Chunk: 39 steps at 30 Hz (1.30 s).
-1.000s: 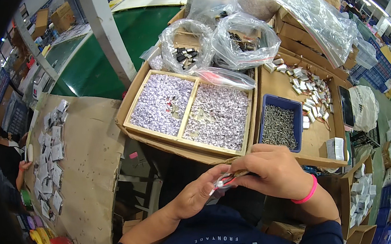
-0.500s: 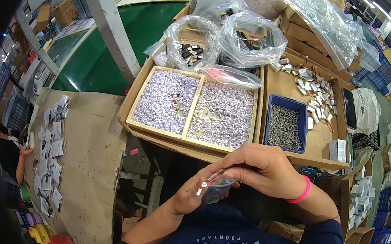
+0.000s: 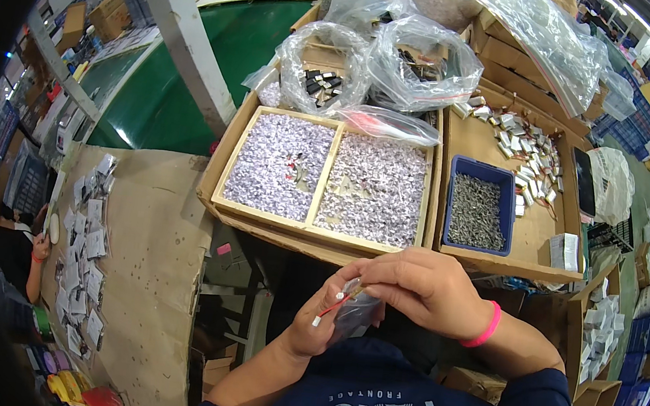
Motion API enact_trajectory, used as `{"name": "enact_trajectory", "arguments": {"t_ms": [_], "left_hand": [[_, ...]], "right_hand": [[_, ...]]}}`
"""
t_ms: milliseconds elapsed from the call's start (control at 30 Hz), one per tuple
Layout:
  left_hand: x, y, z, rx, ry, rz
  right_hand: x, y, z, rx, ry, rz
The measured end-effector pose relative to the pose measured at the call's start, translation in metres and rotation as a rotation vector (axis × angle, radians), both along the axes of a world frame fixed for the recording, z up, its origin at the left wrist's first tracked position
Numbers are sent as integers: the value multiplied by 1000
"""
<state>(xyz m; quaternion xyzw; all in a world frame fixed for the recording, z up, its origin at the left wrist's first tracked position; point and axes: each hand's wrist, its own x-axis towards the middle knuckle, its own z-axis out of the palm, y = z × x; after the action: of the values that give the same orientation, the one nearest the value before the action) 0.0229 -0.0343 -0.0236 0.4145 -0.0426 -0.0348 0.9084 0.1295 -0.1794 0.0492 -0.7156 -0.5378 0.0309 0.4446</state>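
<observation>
In front of my chest, my left hand [image 3: 316,317] is closed around a small clear plastic bag [image 3: 356,317]. A thin red wire lead [image 3: 328,309] with small white connectors crosses the bag's mouth beside my left thumb. Its upper end runs under the fingertips of my right hand [image 3: 423,288], which are pinched together at the top of the bag. Whatever else lies between those fingertips is hidden. Both hands meet just below the front edge of a cardboard tray [image 3: 296,241].
The tray bears a wooden two-part frame [image 3: 315,174] full of small whitish pieces. To its right stand a blue bin [image 3: 513,216] of screws and several white wired packs [image 3: 532,178]. Flat packets [image 3: 82,256] cover part of the left table [image 3: 148,279]. A co-worker's hand [image 3: 41,245] shows at far left.
Both hands have shifted slightly down and left. The lead now hangs further down, over my left hand, and more of the bag shows below my fingers.
</observation>
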Motion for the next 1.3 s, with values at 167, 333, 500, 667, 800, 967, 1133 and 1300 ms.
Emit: {"name": "enact_trajectory", "arguments": {"t_ms": [167,333,500,667,800,967,1133,1300], "left_hand": [[3,7,-1,-79,46,-68],[3,7,-1,39,84,-42],[6,1,-3,-1,187,54],[9,2,-7,10,137,24],[9,2,-8,9,232,46],[10,6,-2,-57,90,-22],[13,9,3,0,46,-40],[13,7,0,-96,32,-113]], "right_hand": [[1,-7,0,-112,-244,41],[3,-8,3,-163,-320,49],[-3,-9,2,-325,-354,-11],[-5,-14,-6,-470,-300,0],[-6,-11,-9,-317,-382,54],[-9,-16,14,-318,-397,6],[0,-9,27,-324,-372,78],[7,-3,31,-284,-438,119]]}}
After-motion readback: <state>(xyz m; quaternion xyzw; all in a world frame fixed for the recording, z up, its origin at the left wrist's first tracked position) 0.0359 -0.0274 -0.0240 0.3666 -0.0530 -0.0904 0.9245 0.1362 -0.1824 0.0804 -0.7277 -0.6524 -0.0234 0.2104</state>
